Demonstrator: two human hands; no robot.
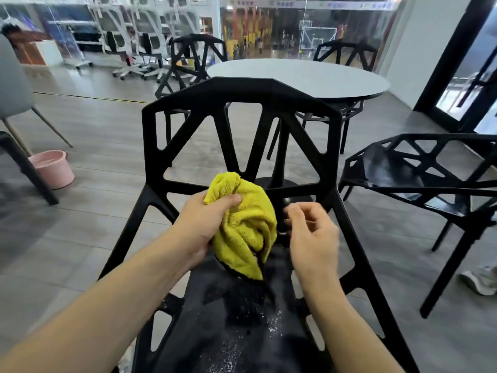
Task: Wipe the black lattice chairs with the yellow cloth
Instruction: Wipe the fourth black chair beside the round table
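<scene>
A black lattice chair stands right in front of me, its back upright and its seat spotted with pale specks. My left hand grips a bunched yellow cloth over the rear of the seat, where seat and back meet. The cloth's lower corner hangs down onto the seat. My right hand hovers just right of the cloth with loosely curled fingers and holds nothing. A second black lattice chair stands at the right, and two more are behind the table, one at the left and one at the right.
A round grey table stands behind the chair. A pink bucket sits on the floor at the left, next to a grey chair. White office chairs line the back left. A shoe shows at the right edge.
</scene>
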